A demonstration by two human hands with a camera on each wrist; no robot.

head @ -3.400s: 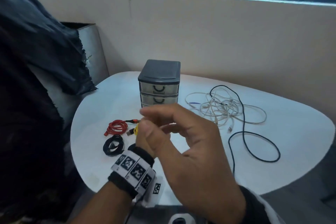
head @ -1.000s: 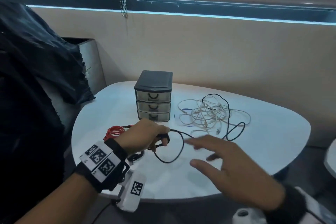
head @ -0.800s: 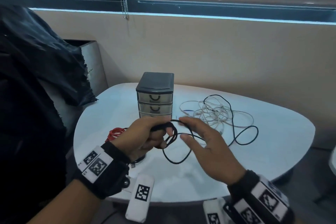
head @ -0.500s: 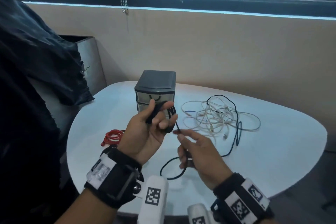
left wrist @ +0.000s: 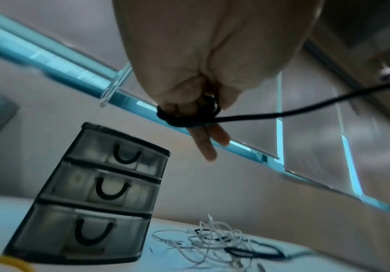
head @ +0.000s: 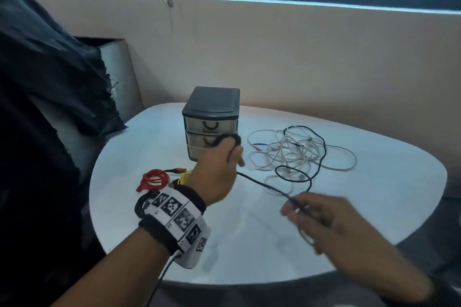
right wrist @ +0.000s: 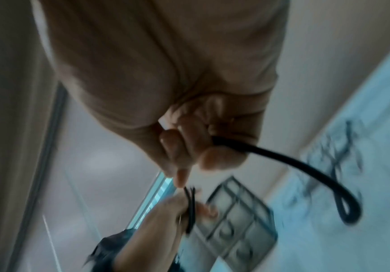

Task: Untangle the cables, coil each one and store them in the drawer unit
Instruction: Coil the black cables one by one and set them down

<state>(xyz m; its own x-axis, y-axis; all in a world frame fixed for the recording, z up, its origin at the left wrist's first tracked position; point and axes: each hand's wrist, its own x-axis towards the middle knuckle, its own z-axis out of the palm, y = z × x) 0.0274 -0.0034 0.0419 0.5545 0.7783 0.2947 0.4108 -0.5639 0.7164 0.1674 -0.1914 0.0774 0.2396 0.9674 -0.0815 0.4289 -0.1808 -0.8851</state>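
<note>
Left hand: raised in front of the drawer unit, fingers curled, a few turns of black cable wound round them.
Right hand: blurred, low and nearer the body, thumb and fingers pinching the same cable.
Black cable: taut between the hands; far end trailing through the white cables on the table.
Handling: light, limp, thin; likely to spring off the fingers if tension drops; may snag in the white pile.
Best hold: pinched close to the coil, feeding short lengths.
Drawer unit: all three drawers closed.
Already coiled: red cable and yellow cable, on the table by the left wrist.
</note>
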